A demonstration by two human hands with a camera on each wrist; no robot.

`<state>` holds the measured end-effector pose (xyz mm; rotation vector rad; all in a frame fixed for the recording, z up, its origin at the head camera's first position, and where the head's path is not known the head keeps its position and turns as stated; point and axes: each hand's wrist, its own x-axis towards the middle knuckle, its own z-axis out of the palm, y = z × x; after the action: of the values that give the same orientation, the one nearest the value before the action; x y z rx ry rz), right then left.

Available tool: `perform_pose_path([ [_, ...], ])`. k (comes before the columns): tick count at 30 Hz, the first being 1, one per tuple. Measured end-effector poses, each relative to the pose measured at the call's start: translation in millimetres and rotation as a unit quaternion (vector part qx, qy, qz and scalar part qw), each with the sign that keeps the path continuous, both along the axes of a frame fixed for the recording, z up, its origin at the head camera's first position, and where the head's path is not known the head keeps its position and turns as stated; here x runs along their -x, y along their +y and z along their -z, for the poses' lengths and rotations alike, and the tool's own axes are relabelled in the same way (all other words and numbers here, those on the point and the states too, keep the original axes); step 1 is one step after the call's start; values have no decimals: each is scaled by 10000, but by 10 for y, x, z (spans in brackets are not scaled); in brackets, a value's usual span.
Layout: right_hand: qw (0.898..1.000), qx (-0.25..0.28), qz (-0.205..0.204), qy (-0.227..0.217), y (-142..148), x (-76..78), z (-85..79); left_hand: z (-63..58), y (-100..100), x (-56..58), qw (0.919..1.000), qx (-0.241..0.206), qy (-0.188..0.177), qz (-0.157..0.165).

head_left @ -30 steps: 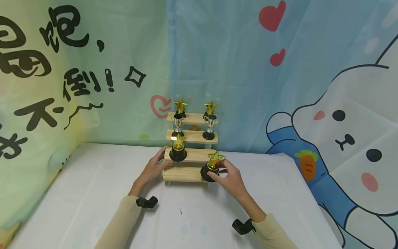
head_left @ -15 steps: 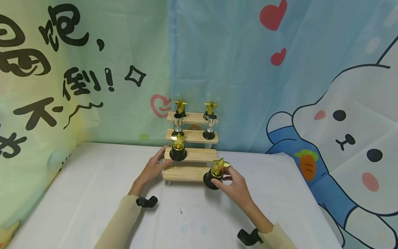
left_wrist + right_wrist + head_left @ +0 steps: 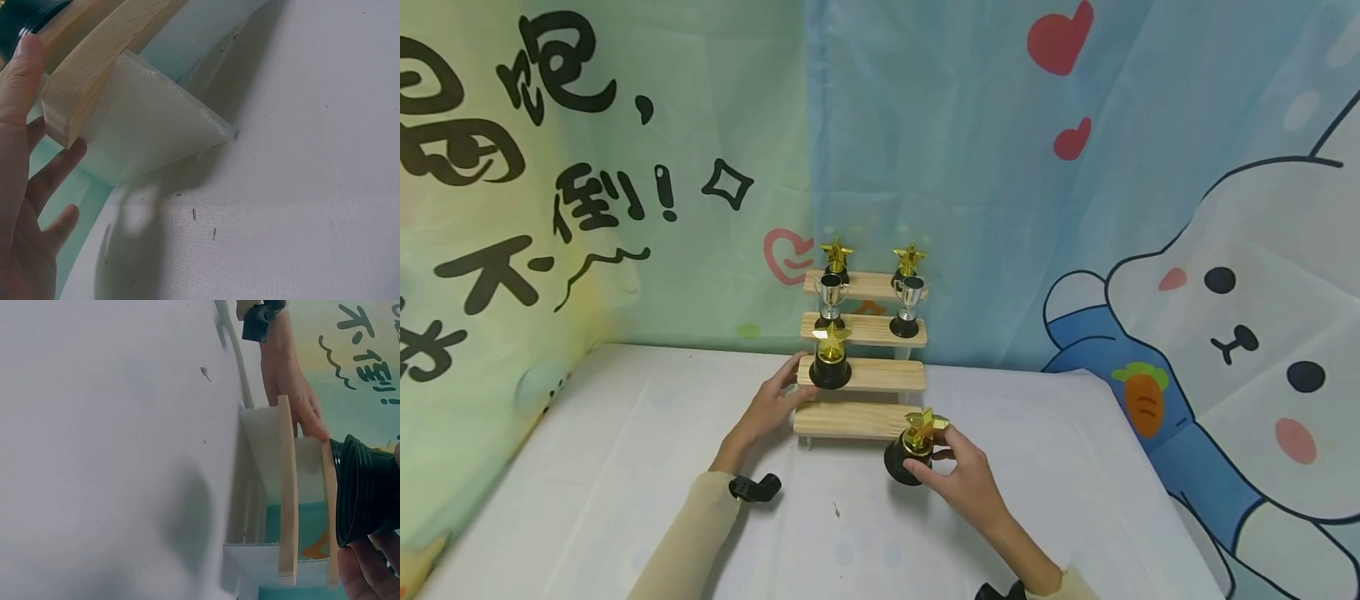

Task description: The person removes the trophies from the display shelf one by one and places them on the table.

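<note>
My right hand (image 3: 958, 471) grips a small star trophy (image 3: 917, 446), gold on a black base, thumb on one side and fingers on the other. It is held in front of the rack's lowest step, apart from its shadow; the black base (image 3: 369, 490) fills the right of the right wrist view. My left hand (image 3: 771, 408) holds the left end of the four-step wooden display rack (image 3: 850, 421). In the left wrist view its thumb (image 3: 22, 81) lies by the board under another trophy, with some fingers partly hidden behind the wood.
Another star trophy (image 3: 830, 358) stands left on the second step up. Two silver cup trophies (image 3: 907, 304) occupy the step above, and two small star trophies (image 3: 836, 260) the top one. A white cloth (image 3: 662, 433) covers the table; a printed curtain (image 3: 970, 167) hangs behind.
My right hand has taken the star trophy from the right end of the lowest step toward the front, off the board. The left hand and the rack stay in place.
</note>
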<state>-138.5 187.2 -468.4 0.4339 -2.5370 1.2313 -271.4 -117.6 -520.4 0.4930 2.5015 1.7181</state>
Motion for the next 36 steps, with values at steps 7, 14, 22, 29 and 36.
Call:
perform_pose_path([
  [7, 10000, 1, 12, -2, -9, -68, 42, 131, -20, 60, 9999, -94, 38, -40],
  [14, 9999, 58, -28, -113, -33, -163, 65, 147, -19, 55, 9999, -91, 36, -27],
  [22, 9994, 136, -72, -312, -44, -204, 106, 133, -18, 62, 9999, -118, 30, -68],
  [29, 9991, 111, 14, -402, -48, -219, 152, 138, -16, 65, 9999, -71, 48, -91],
  [36, 9975, 130, 155, -671, -46, -206, 225, 150, -14, 70, 9998, -112, 122, -78],
])
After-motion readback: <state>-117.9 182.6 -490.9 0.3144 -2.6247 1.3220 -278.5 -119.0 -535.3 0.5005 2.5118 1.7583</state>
